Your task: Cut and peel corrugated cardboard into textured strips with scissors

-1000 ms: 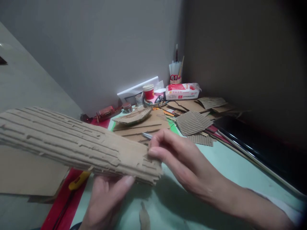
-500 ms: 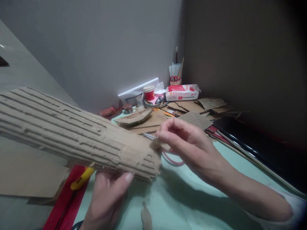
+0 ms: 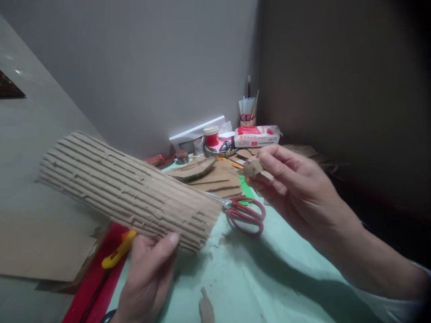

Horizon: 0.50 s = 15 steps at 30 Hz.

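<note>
A long piece of corrugated cardboard (image 3: 124,188), its ridges bared and a smoother patch near the right end, slants across the left half of the view. My left hand (image 3: 151,269) grips its lower edge, thumb on top and fingers hidden beneath. Away from the cardboard's right end, my right hand (image 3: 292,188) pinches a small torn scrap of brown paper (image 3: 252,168) between thumb and fingers. Red-handled scissors (image 3: 245,215) lie on the pale green table surface (image 3: 242,278), blades partly behind the cardboard. Nearer me lies a torn paper strip (image 3: 206,307).
A yellow utility knife (image 3: 119,249) rests on a red strip (image 3: 90,273) at left. Farther back are cardboard pieces (image 3: 215,177), a red paper cup (image 3: 211,136), a tissue pack (image 3: 257,136) and a pen holder (image 3: 248,119). Grey walls (image 3: 134,58) close off the back.
My right hand has drawn away from the cardboard's right end, up and to the right, with the torn scrap. The cardboard has shifted and tilted slightly; more of the scissors now shows.
</note>
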{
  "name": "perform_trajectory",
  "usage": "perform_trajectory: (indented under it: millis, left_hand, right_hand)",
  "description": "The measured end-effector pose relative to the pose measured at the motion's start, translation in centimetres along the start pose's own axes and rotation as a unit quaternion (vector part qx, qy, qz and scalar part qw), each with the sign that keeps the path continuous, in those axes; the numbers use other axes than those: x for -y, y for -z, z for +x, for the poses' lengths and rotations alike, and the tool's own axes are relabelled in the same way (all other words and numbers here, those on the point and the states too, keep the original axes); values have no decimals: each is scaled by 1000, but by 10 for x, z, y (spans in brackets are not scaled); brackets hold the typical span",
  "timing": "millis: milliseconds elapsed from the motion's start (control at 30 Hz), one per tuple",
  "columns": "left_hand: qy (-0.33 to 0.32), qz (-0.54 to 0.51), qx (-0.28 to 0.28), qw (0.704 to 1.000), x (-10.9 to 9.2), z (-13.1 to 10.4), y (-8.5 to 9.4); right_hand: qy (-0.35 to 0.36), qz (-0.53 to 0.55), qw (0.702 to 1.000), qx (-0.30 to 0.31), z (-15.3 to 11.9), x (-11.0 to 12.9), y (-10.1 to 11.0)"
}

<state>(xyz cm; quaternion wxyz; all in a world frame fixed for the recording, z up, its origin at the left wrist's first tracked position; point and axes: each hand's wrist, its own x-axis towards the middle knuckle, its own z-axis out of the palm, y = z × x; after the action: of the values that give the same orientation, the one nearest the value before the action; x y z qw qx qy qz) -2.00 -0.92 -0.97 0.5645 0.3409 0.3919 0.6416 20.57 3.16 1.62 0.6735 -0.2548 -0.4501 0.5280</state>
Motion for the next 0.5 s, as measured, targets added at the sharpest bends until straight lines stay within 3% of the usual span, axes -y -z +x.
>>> perform_trajectory:
  millis: [67, 133, 200, 267, 367, 500]
  left_hand:
    - [-9, 2, -6, 1000, 0, 3, 1]
    - [-24, -5, -26, 999, 0, 6, 3]
    - [-38, -21, -44, 998, -1, 7, 3]
    - [-35, -24, -50, 998, -1, 7, 2]
    - [-22, -21, -52, 998, -2, 5, -1]
    - [-2, -16, -26, 1000, -2, 0, -3]
  right_hand:
    - [38, -95, 995, 13, 2, 2, 5]
    - [31, -190, 977, 86, 0, 2, 6]
    - [13, -275, 947, 168, -4, 1, 4]
    - [57, -352, 909, 217, -11, -1, -1]
    - [172, -393, 864, 262, -20, -4, -6]
    - [186, -441, 808, 343, -28, -5, -8]
